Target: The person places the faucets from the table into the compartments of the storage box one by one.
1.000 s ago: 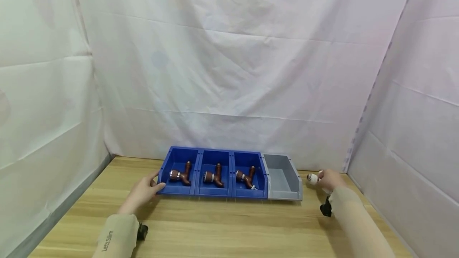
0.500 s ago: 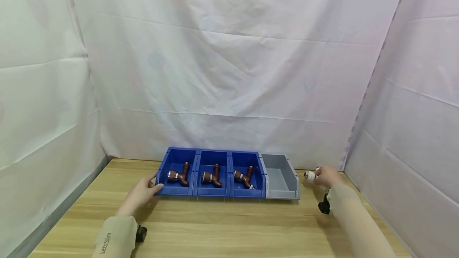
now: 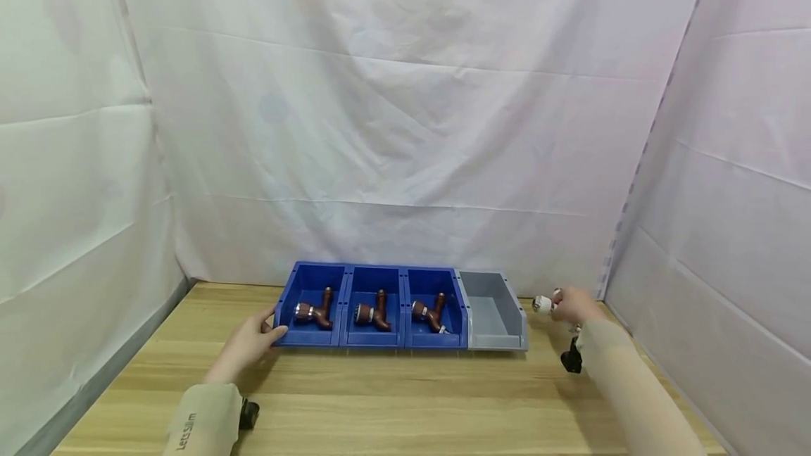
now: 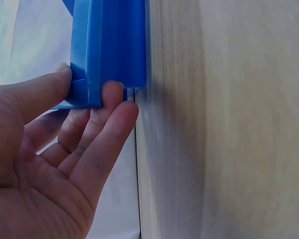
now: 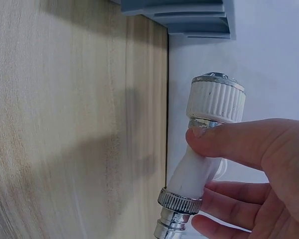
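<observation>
In the head view my right hand point(image 3: 573, 305) is just right of the grey bin point(image 3: 500, 341), holding a white tap. The right wrist view shows this tap point(image 5: 192, 172) with its ribbed white knob point(image 5: 217, 102) uppermost and a chrome ring and spout below; the thumb presses near the knob's collar and curled fingers lie behind. At the far left, my left hand point(image 3: 250, 340) grips the front corner of the leftmost blue bin point(image 3: 310, 337). Thumb and fingers lie on opposite sides of that bin's wall point(image 4: 92, 55) in the left wrist view.
Two more blue bins continue the row up to the grey one. Each blue bin holds a brown tap: left point(image 3: 323, 315), middle point(image 3: 374, 314) and right point(image 3: 431, 312). White cloth point(image 3: 380, 125) hangs behind and beside the wooden table point(image 3: 393, 407).
My right hand has lifted the white tap slightly and brought it a little closer to the grey bin. The left hand keeps its grip; the head view has shifted a little.
</observation>
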`<state>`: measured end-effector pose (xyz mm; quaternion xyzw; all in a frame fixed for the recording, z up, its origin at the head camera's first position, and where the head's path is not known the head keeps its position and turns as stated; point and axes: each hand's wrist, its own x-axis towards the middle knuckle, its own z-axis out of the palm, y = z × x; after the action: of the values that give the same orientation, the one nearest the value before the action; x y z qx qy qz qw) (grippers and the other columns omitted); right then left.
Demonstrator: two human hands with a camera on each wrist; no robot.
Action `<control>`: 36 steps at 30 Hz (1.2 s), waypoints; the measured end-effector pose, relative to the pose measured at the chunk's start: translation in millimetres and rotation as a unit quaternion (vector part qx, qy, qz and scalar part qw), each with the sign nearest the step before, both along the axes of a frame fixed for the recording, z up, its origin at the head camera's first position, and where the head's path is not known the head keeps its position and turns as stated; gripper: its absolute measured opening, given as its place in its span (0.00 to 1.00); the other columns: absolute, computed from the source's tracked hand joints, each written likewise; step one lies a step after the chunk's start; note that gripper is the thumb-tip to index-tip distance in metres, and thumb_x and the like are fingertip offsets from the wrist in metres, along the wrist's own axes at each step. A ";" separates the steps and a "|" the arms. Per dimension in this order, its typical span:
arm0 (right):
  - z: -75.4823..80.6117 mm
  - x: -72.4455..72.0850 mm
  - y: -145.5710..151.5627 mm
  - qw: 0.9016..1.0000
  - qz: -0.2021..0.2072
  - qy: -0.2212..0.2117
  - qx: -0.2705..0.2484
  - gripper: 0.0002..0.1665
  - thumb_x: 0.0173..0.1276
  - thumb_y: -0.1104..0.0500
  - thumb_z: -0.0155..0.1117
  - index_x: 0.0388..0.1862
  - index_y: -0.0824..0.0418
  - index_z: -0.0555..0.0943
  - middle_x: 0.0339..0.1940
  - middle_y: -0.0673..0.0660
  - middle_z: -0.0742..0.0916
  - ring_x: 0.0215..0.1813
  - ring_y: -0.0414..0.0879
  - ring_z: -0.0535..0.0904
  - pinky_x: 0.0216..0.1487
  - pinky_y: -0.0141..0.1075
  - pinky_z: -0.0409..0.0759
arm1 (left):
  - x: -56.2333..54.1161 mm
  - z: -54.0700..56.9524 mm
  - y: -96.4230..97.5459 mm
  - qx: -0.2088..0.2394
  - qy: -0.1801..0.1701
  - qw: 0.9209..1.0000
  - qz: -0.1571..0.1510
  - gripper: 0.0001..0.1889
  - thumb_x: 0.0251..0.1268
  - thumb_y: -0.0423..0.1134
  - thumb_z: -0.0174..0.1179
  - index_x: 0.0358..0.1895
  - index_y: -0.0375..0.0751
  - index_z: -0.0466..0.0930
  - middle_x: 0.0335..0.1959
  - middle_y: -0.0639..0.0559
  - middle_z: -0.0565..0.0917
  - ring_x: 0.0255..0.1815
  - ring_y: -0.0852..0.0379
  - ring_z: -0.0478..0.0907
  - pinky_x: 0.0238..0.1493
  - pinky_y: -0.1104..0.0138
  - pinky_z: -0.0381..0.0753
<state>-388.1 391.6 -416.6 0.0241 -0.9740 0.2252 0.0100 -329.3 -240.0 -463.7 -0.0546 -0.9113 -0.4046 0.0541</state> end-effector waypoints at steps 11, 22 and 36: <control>8.4 1.9 -7.3 1.000 -0.011 -0.011 0.000 0.16 0.51 0.67 0.69 0.40 0.72 0.82 0.34 0.61 0.84 0.33 0.52 0.77 0.32 0.43 0.76 | -0.4 -0.7 -1.5 -0.004 0.004 1.000 -0.001 0.33 0.69 0.38 0.59 0.71 0.24 0.58 0.21 0.48 0.76 0.18 0.54 0.72 0.20 0.63 0.71; 9.4 4.3 -6.2 1.000 -0.004 -0.005 0.008 0.16 0.50 0.67 0.69 0.40 0.73 0.83 0.34 0.63 0.85 0.32 0.52 0.78 0.32 0.44 0.77 | 1.0 -1.7 0.3 0.000 0.001 1.000 -0.002 0.33 0.70 0.39 0.58 0.70 0.24 0.58 0.22 0.48 0.76 0.19 0.54 0.73 0.21 0.62 0.71; 21.7 8.0 -12.9 1.000 0.004 -0.003 0.028 0.15 0.52 0.66 0.68 0.41 0.71 0.84 0.40 0.67 0.85 0.35 0.53 0.77 0.34 0.46 0.77 | 0.0 -0.6 -1.6 -0.002 -0.003 1.000 -0.004 0.33 0.70 0.38 0.58 0.71 0.25 0.57 0.22 0.48 0.75 0.18 0.54 0.73 0.21 0.63 0.72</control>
<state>-380.0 378.7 -394.9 0.0275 -0.9798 0.1979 0.0057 -329.3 -241.6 -464.3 -0.0575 -0.9122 -0.4027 0.0491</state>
